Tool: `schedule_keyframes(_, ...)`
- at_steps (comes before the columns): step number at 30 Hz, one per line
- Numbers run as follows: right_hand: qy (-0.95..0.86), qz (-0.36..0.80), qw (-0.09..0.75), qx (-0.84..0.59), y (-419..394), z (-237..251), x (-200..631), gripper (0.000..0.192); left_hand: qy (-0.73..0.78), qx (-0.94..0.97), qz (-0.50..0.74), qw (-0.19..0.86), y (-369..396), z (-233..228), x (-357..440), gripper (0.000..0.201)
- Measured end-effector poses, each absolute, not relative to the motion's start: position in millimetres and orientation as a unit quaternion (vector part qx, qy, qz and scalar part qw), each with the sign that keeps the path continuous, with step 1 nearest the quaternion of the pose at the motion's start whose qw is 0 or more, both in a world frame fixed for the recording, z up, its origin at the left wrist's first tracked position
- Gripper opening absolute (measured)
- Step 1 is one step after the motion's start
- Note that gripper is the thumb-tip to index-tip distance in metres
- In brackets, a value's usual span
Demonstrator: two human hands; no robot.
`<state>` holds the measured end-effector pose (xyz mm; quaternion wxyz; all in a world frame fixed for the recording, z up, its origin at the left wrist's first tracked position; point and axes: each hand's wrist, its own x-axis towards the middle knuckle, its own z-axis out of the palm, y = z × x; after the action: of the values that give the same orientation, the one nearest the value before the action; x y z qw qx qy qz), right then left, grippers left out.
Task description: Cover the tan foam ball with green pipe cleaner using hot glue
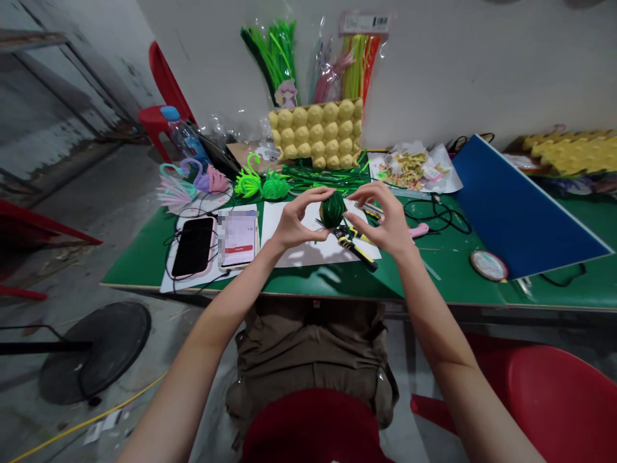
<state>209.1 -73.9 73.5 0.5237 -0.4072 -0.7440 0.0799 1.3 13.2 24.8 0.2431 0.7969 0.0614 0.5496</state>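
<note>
A dark green ball (332, 211), seemingly of bent pipe cleaners, hangs above a white sheet of paper (294, 247). My left hand (301, 218) pinches it between thumb and fingers from the left. Close to its right side is my right hand (383, 218), fingers curved and thumb apart; whether the thumb tip touches the ball I cannot tell. Beneath the ball lie pliers with yellow and black handles (357, 251), partly covered by my hands. Loose green pipe cleaners (322, 177) are spread behind it.
Finished pipe-cleaner swans (248, 180) stand at the back left, near a bottle (180, 132). Two phones (194, 247) with cables lie at left. A yellow egg tray (315, 132) leans at the back. A blue board (525, 209) and round tin (488, 264) are at right.
</note>
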Motion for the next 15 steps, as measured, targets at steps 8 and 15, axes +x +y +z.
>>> schedule_keyframes(8, -0.707, 0.315, 0.468, -0.426, -42.9, 46.1, 202.3, 0.069, 0.071, 0.838, 0.534, 0.085, 10.9, 27.5, -0.7, 0.060)
schedule_keyframes(15, -0.680, 0.399, 0.494, -0.365, -28.5, 34.8, 200.0, 0.075, 0.074, 0.849, 0.521, 0.050, 11.9, 22.8, -0.6, 0.063)
